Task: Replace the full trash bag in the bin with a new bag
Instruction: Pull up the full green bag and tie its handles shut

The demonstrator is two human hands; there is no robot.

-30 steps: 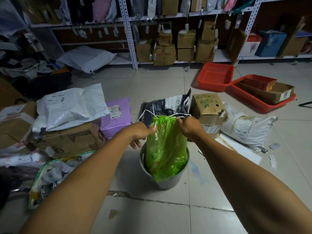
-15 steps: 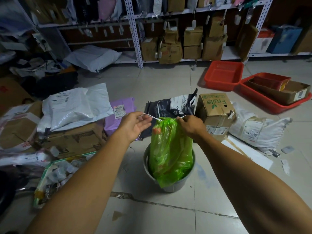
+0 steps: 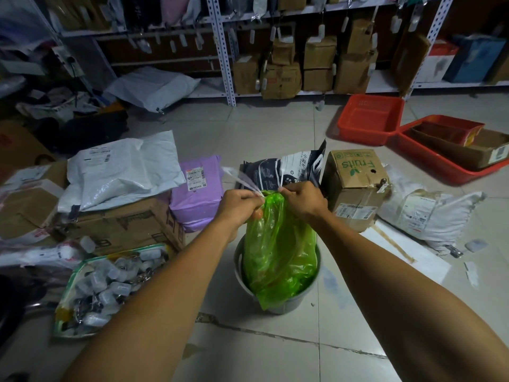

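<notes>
Over grey bin (image 3: 283, 303), both hands' fingers (image 3: 252, 198) pinching green bag (image 3: 278, 244) neck, contents unclear.

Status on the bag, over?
Both hands, left and right, gripping drawstrings at the neck. Green bag cinched, still in bin. Nothing blocking.

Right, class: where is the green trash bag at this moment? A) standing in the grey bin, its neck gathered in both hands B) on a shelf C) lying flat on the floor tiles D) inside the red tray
A: the green trash bag stands in the grey bin, its neck pinched between the left hand and right hand.
</notes>
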